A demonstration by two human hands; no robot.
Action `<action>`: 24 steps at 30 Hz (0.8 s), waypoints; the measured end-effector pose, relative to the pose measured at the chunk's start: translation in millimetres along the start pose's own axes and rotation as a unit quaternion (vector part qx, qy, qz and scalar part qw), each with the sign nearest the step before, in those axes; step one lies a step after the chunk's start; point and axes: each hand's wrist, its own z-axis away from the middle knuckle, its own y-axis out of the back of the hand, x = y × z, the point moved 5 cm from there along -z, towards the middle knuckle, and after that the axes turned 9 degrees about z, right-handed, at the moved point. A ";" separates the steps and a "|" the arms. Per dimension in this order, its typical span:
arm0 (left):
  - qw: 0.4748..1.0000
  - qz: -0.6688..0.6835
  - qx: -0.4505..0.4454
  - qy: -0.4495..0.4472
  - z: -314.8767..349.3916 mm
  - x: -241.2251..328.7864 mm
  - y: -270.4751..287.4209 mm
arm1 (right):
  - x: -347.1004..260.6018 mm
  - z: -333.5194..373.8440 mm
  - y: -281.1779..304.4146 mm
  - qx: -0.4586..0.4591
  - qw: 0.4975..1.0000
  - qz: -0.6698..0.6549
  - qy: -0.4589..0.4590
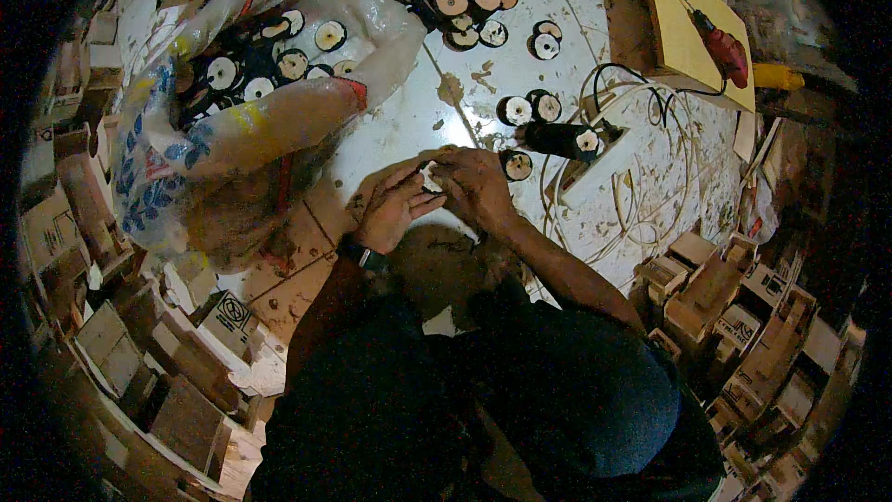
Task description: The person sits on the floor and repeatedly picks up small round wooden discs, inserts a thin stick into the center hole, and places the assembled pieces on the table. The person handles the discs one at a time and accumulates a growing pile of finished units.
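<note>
My left hand and my right hand meet in front of me, fingers curled around a small white-faced piece. Most of it is covered by the fingers, so its full shape does not show. Just beyond my right hand lies a round disc with a black rim and a pale centre. Two similar discs lie a little farther off. Beside them a black cylinder, perhaps a row of such discs, rests on its side with a pale end face.
At the left stands a clear plastic sack holding several discs. A large heap of discs spreads at the far side of the dirty tiled floor. Looped white cable and a yellow board with a red-handled tool are right. Wooden pieces lie stacked.
</note>
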 end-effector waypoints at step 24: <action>0.997 -0.056 0.007 -0.050 -15.0 0.9 14.9 | 99.7 -59.3 22.9 0.099 0.966 0.014 -0.240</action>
